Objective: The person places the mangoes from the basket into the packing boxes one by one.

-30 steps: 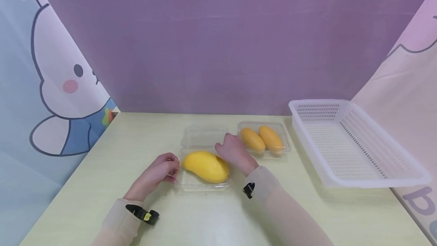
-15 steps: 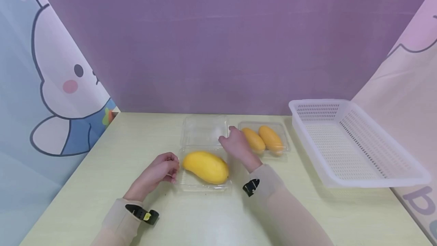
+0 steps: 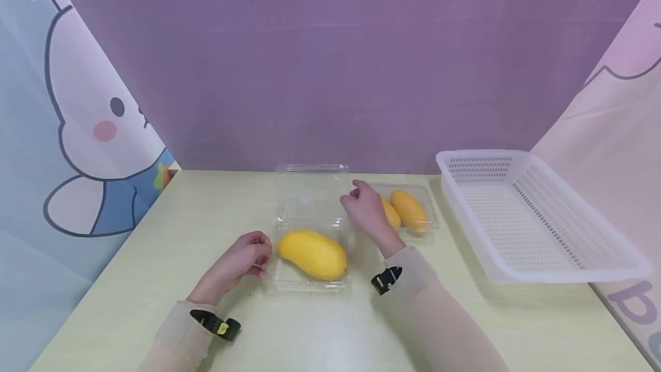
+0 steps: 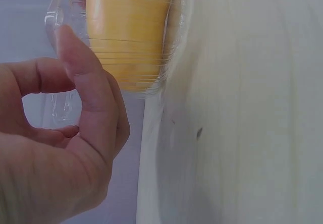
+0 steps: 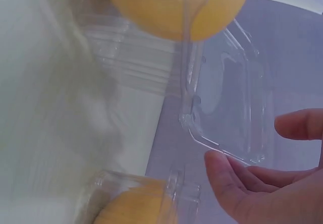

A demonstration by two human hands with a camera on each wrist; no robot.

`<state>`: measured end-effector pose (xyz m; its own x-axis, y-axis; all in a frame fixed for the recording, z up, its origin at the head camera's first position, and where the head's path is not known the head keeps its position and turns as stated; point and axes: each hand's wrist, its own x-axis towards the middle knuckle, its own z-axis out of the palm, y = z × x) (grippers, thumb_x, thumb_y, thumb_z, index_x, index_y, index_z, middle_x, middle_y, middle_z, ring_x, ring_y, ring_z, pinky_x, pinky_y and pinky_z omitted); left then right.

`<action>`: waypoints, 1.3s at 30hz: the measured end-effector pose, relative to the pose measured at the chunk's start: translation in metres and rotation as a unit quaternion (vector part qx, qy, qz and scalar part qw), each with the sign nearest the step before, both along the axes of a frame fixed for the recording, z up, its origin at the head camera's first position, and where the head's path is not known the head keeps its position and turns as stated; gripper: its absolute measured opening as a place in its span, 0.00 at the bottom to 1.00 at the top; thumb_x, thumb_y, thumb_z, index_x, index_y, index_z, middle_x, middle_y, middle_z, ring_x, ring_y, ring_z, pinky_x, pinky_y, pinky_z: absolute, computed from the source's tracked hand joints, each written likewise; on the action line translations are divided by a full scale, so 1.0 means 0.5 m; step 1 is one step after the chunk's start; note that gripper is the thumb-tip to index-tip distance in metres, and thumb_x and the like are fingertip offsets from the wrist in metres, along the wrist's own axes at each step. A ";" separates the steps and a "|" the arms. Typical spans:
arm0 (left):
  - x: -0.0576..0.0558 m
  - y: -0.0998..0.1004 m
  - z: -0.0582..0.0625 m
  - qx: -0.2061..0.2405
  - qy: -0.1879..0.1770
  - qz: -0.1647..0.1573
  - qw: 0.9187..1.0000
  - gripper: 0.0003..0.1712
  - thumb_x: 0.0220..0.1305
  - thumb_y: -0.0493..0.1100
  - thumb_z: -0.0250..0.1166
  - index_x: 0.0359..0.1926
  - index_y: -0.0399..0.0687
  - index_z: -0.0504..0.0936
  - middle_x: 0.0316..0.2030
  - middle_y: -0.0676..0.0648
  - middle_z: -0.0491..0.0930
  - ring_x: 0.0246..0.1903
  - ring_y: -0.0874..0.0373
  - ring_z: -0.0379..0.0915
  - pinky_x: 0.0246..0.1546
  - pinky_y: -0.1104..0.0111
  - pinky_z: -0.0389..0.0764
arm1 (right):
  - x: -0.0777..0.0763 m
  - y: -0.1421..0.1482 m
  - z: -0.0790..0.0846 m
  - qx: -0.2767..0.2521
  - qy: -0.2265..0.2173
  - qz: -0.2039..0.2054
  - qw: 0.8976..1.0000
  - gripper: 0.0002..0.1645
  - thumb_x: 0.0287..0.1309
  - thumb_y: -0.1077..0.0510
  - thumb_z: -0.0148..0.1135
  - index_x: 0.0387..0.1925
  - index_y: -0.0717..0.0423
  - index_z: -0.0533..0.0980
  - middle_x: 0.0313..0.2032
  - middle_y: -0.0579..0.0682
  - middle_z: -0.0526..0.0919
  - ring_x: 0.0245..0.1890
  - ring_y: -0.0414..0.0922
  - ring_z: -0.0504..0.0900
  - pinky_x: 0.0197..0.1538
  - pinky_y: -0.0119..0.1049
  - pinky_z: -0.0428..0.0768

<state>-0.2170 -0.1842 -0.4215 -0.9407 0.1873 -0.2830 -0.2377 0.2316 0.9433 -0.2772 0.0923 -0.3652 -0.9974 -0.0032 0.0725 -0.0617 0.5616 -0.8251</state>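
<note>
A large yellow mango (image 3: 312,255) lies in the base of a clear plastic clamshell box (image 3: 310,287). The box's transparent lid (image 3: 310,194) is swung up and back. At the box's left edge my left hand (image 3: 241,259) has thumb and forefinger together, pinching at the rim (image 4: 52,19). My right hand (image 3: 368,209) is beside the lid's right side. In the right wrist view its thumb (image 5: 300,124) and fingers stand apart, with a fingertip right at the lid's corner.
Behind the right hand sits a second clear box holding two smaller orange-yellow mangoes (image 3: 409,209), one partly hidden by the hand. A white perforated plastic basket (image 3: 516,273) stands at the table's right. A purple backdrop (image 3: 330,73) rises behind the pale table (image 3: 289,337).
The lid has swung further up and away from the base. My right hand has moved back and to the right along with it, and its fingers have spread. My left hand stays put.
</note>
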 end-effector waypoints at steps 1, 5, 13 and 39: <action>0.000 0.000 0.000 0.000 0.001 0.001 1.000 0.11 0.66 0.34 0.56 0.46 0.32 0.69 0.27 0.45 0.70 0.23 0.55 0.70 0.24 0.67 0.80 | -0.001 0.002 0.001 -0.004 0.003 0.000 1.000 0.36 0.63 0.56 0.57 0.70 0.67 0.65 0.52 0.60 0.80 0.49 0.54 0.80 0.55 0.49 0.79; 0.000 0.002 -0.001 0.001 0.003 0.004 1.000 0.11 0.66 0.34 0.56 0.47 0.32 0.68 0.28 0.45 0.71 0.23 0.55 0.70 0.24 0.67 0.80 | -0.001 0.008 0.011 -0.019 0.011 0.004 1.000 0.35 0.64 0.56 0.57 0.70 0.65 0.67 0.52 0.60 0.80 0.51 0.54 0.79 0.57 0.49 0.78; 0.004 0.008 0.002 -0.004 0.004 0.011 1.000 0.11 0.67 0.34 0.55 0.47 0.31 0.69 0.28 0.44 0.71 0.24 0.55 0.70 0.25 0.68 0.80 | 0.002 0.018 0.034 -0.041 0.021 0.014 0.999 0.31 0.66 0.57 0.57 0.68 0.64 0.68 0.53 0.60 0.80 0.54 0.55 0.79 0.57 0.48 0.79; -0.005 0.012 0.001 0.015 0.000 0.024 1.000 0.14 0.69 0.35 0.57 0.51 0.30 0.69 0.30 0.44 0.72 0.27 0.55 0.70 0.28 0.67 0.82 | 0.054 0.045 0.060 -0.129 0.033 0.021 0.991 0.21 0.74 0.49 0.54 0.51 0.63 0.79 0.45 0.61 0.83 0.47 0.54 0.81 0.50 0.43 0.81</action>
